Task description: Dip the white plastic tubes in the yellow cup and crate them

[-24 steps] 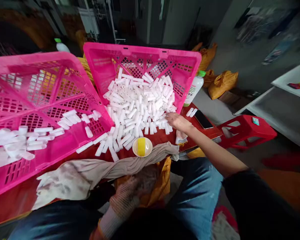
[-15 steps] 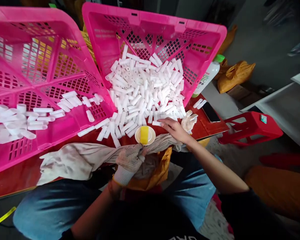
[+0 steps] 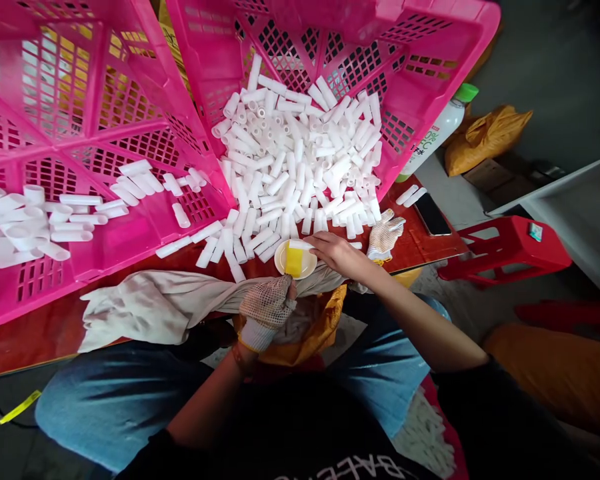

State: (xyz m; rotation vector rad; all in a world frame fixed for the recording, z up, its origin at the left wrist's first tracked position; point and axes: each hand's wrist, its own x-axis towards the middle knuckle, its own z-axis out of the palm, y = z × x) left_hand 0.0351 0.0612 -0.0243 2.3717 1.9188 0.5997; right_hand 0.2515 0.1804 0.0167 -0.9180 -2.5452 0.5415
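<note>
red table [image 3: 424, 251], grey floor [image 3: 433, 185]; right grip [image 3: 339, 255] pinches white tube [image 3: 301, 245], left grip [image 3: 267, 305] unclear.

Both hands [image 3: 266, 303] [image 3: 337, 253] reach forward, forearms [image 3: 423, 317] slanting inward

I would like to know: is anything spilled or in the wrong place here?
Yes. White tubes spill from the right pink basket onto the red table, and two tubes lie apart beside the phone. Oddly, a loose glove lies near the bare right hand, though the left hand wears one.

The tubes [image 3: 300, 160] are white, the crates [image 3: 105, 260] pink.
</note>
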